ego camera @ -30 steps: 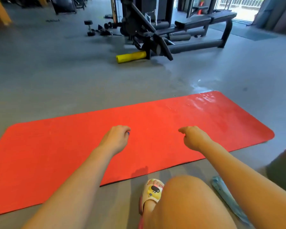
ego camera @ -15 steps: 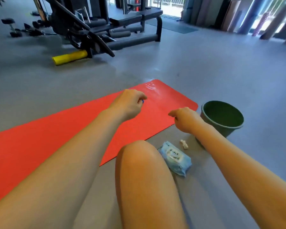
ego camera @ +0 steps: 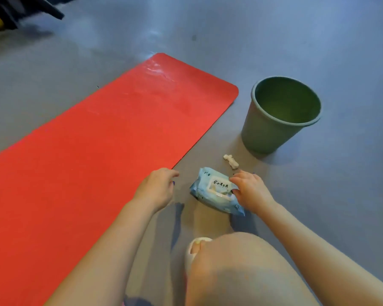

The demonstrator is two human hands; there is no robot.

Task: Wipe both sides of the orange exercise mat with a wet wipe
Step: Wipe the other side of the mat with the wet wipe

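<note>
The orange exercise mat (ego camera: pixel 102 151) lies flat on the grey floor and runs from the lower left to the upper middle, with a shiny patch near its far end. A light blue pack of wet wipes (ego camera: pixel 212 191) lies on the floor just right of the mat's near edge. My right hand (ego camera: pixel 250 191) is on the pack's right end, with fingers and thumb pinching at the edge of its white label flap. My left hand (ego camera: pixel 157 188) hovers over the mat's edge, left of the pack, with loosely curled fingers and nothing in it.
A green bucket (ego camera: pixel 263 133) stands upright on the floor right of the mat. A small crumpled white wad (ego camera: pixel 231 161) lies between the bucket and the pack. My bent knee (ego camera: pixel 241 272) and a slipper (ego camera: pixel 196 246) fill the lower middle. Dark gym equipment (ego camera: pixel 20 9) sits at the top left.
My view has swung right and down from the mat to the pack and bucket. Both hands dropped toward the floor, and my right hand came onto the wipe pack.
</note>
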